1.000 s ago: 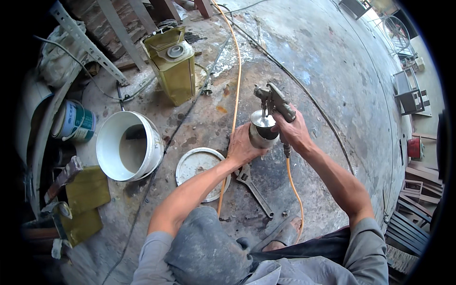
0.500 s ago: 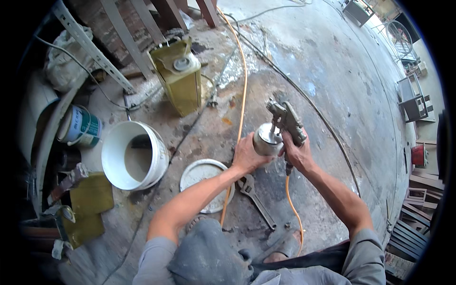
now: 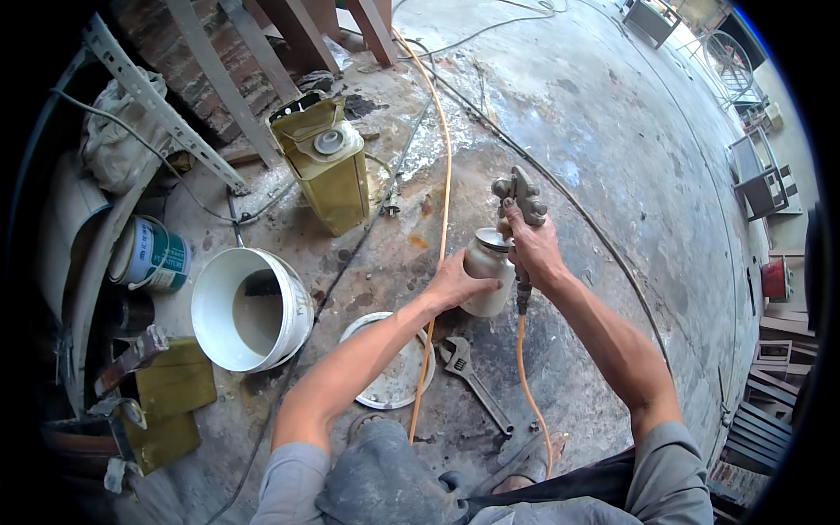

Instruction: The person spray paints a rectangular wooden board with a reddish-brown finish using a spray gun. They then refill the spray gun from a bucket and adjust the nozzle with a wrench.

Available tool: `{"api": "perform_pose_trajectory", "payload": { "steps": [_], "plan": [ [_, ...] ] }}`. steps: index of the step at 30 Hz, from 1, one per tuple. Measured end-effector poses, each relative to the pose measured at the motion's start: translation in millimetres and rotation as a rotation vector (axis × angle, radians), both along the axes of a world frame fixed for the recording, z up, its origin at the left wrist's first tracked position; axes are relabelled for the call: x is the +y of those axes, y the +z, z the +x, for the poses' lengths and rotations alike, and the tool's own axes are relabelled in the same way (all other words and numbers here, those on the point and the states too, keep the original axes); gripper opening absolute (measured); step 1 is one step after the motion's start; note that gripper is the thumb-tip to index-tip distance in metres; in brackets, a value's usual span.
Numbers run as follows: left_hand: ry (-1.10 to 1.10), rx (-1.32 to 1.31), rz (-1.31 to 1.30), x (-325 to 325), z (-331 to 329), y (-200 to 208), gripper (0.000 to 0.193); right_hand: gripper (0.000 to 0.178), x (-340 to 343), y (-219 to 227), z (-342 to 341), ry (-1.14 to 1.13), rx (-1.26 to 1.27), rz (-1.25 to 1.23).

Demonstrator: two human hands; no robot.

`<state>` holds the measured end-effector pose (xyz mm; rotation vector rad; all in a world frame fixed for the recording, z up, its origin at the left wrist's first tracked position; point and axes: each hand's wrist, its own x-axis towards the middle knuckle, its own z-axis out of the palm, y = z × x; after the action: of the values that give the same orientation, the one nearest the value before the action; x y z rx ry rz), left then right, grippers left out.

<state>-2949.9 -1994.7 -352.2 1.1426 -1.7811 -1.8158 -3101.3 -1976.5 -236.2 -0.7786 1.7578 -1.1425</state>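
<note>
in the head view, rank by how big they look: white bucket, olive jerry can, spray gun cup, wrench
1. white bucket
2. olive jerry can, though it sits farther away, so unsure
3. wrench and spray gun cup look alike

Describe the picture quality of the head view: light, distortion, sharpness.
Head view: even daylight, soft shadows, pale glare on the grey concrete floor; strong fisheye bending with black corners, so the orange hose curves; centre sharp on the left hand, right hand and metal spray gun with its pale cup, rim slightly soft.
</note>
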Motion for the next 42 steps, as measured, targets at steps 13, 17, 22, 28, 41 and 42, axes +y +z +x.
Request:
{"api": "perform_pose_trajectory", "payload": {
  "steps": [13,17,22,28,41,42],
  "plan": [
    [0.224,0.480,0.513,69.3,-10.1,32.7,0.031,0.024,-0.2,-12.4,-0.9,-0.019,0.069,-0.084],
    [0.099,0.844,0.992,65.2,-16.6,24.1,0.030,0.029,-1.1,-12.8,13.3,-0.082,0.009,-0.142],
    [0.058,0.987,1.032,68.1,-22.6,8.8,0.032,0.026,1.0,-3.5,7.3,0.000,-0.040,0.015],
    [0.050,1.023,1.063,76.2,-28.2,1.7,0.032,0.028,-3.1,-5.1,17.1,-0.026,0.142,-0.091],
    [0.086,0.979,0.984,67.5,-17.7,14.2,0.030,0.024,-13.1,-3.5,25.4,-0.016,0.142,-0.024],
    [0.087,0.984,0.980,67.1,-18.5,14.8,0.030,0.024,-13.0,-1.5,25.1,-0.011,0.157,-0.015]
  ]
}}
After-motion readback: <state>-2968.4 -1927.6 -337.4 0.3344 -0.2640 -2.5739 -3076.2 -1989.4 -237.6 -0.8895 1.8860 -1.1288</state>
